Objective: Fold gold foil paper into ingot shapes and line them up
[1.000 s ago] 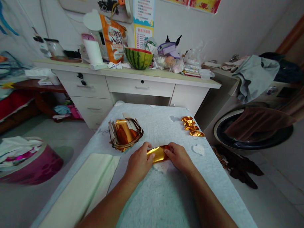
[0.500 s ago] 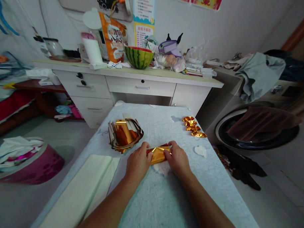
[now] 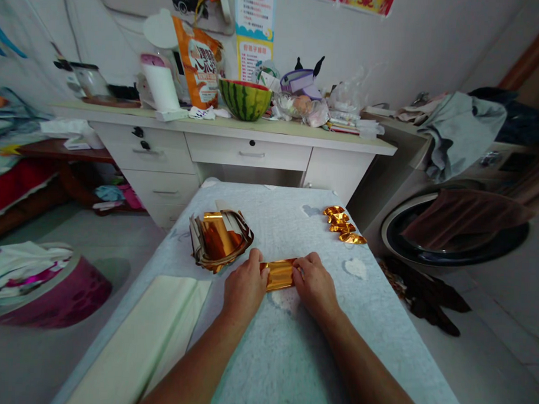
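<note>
A sheet of shiny gold foil paper (image 3: 280, 275), folded into a flat strip, lies between my hands over the cloth-covered table. My left hand (image 3: 248, 284) pinches its left end, and my right hand (image 3: 315, 286) grips the right end with fingers curled over it. Beyond my left hand sits a loose stack of gold foil sheets (image 3: 219, 238) with bent, curling edges. Several folded gold foil pieces (image 3: 340, 222) with pointed ends are lined up at the table's far right.
Folded pale paper (image 3: 136, 339) lies along the table's left side. Behind stands a white desk (image 3: 249, 148) bearing a cut watermelon (image 3: 245, 100) and an orange pouch (image 3: 199, 64). A washing machine (image 3: 454, 232) is on the right, a pink bin (image 3: 72, 289) on the left floor.
The foil between my hands has gone from creased and slanted to a flatter, straighter strip. My right hand's fingers have curled in over its end. The view has shifted slightly.
</note>
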The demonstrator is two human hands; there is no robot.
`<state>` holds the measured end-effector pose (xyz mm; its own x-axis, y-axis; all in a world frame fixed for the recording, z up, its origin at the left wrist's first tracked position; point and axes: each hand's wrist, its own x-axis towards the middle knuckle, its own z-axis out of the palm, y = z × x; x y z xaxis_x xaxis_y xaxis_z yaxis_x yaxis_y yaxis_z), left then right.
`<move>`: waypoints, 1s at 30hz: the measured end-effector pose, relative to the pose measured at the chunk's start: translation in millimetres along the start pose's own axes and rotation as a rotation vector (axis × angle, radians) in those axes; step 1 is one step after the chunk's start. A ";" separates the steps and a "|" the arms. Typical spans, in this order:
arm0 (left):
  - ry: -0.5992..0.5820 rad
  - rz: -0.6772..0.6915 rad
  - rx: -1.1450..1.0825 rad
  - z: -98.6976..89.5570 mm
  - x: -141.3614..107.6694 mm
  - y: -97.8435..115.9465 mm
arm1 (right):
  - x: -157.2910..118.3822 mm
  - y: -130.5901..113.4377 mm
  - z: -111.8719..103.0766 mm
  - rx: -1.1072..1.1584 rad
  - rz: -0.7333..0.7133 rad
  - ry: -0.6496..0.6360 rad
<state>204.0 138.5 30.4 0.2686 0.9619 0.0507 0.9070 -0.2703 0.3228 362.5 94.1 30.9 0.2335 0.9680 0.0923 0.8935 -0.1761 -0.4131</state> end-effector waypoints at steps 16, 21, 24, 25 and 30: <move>0.080 0.099 -0.024 -0.2 -6.5 -0.3 | -7.2 -1.5 -1.1 -0.033 -0.103 -0.070; 0.213 0.249 0.038 -6.4 -15.1 4.4 | -6.3 -2.1 -1.2 -0.057 -0.105 -0.071; 0.106 0.389 0.010 -3.0 -18.2 9.9 | -7.0 -2.6 -1.7 -0.079 -0.103 -0.071; 0.079 0.425 -0.008 -0.4 -19.1 11.5 | -7.3 -2.6 -1.7 -0.085 -0.101 -0.070; 0.053 0.440 0.005 12.5 -22.7 13.1 | -7.9 -2.0 -2.2 -0.076 -0.107 -0.070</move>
<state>213.8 112.7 21.6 0.6125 0.7559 0.2311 0.7117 -0.6546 0.2549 359.7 86.4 33.0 0.1103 0.9916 0.0679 0.9391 -0.0816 -0.3338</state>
